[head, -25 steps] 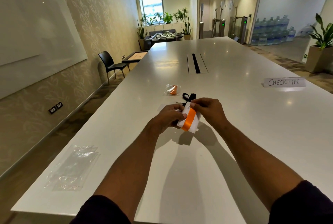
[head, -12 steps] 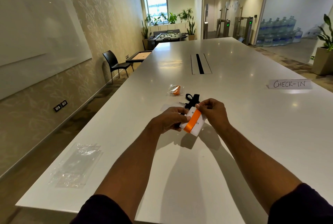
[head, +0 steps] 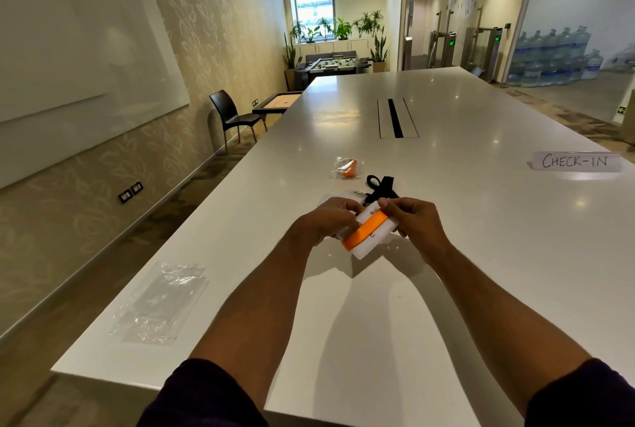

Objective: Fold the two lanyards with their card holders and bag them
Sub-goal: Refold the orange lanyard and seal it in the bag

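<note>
Just above the white table (head: 378, 306), both hands hold a white card holder (head: 374, 239) with an orange lanyard (head: 364, 230) wrapped flat across it. My left hand (head: 326, 217) grips its left end, my right hand (head: 412, 220) pinches its upper right corner. Behind the hands a black lanyard (head: 381, 186) lies bunched on the table, partly hidden by my fingers. Further back sits a small clear bag (head: 347, 167) with something orange inside. A pile of empty clear bags (head: 161, 303) lies near the table's left edge.
A paper sign reading CHECK-IN (head: 575, 161) lies at the right. A cable slot (head: 395, 118) is set into the table's middle. A black chair (head: 232, 115) stands by the left wall under a whiteboard (head: 79, 48).
The card holder has tilted to lie more level between my hands, and my right fingers have shifted along its top edge. The view has drifted slightly.
</note>
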